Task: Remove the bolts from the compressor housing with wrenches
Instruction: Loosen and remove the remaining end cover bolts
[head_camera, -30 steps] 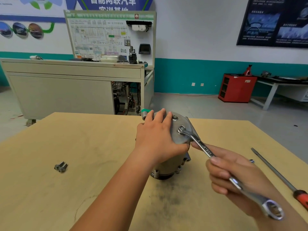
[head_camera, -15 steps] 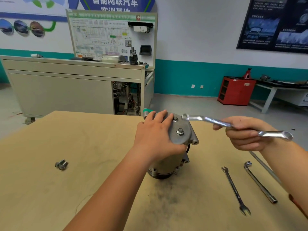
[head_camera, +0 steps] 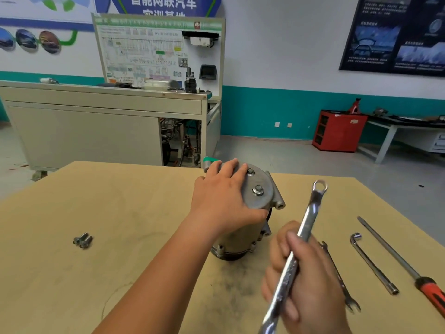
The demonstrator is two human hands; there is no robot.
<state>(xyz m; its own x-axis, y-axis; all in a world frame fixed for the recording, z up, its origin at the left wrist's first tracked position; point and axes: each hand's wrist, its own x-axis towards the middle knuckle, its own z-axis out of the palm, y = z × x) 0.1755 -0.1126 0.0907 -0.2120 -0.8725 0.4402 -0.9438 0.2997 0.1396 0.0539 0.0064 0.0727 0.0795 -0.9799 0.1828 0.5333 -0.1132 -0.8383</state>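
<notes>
Workshop classroom with a teal stripe round the walls, a grey training bench far left, and up close a big plywood table. The compressor housing stands on end about mid-table, just past a dark greasy smudge.

The left hand lies spread over the top cap, fingers pretty much straight, pressing down. The right hand has its fingers curled tight round the shank of a ring wrench. The ring end is up in the air just right of the cap, not on anything. A screwdriver, a socket wrench and an open-end wrench lie on the right.

My take on the step: drop that ring fully over the nearer bolt so it seats square on the hex, not half on. Grip further down the handle for leverage. Keep the left palm bearing down, since the housing is tall and looks tippy. Watch the fingertips too, they're right beside the far bolt.

Looks-wise it's a stubby cast-metal cylinder, dull grey, with its flat cap tilted toward the right. There are lugs round the bottom rim and a green-capped port on the far side. Two bolts are still in the cap as far as I can see. Two loose bolts lie well off to the left.
</notes>
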